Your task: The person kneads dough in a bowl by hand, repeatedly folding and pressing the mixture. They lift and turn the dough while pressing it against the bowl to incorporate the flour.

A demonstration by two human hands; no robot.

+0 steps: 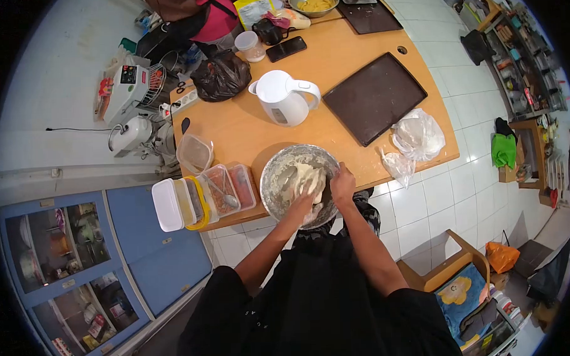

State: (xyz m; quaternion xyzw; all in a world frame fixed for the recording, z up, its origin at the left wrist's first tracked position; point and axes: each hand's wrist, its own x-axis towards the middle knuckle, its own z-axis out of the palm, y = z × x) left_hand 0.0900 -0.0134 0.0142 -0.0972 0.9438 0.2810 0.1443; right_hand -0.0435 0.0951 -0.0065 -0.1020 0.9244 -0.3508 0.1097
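Through the head view, I watch the left hand working in pale dough inside the metal bowl at the table's near edge (whether its fingers spread, I can't tell). The right hand's fingers pinch the rim. I'd call this hand-mixing; next calls for gathering, bowl braced.

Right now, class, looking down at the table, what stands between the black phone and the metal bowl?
The white kettle stands between the black phone and the metal bowl, as the head view shows.
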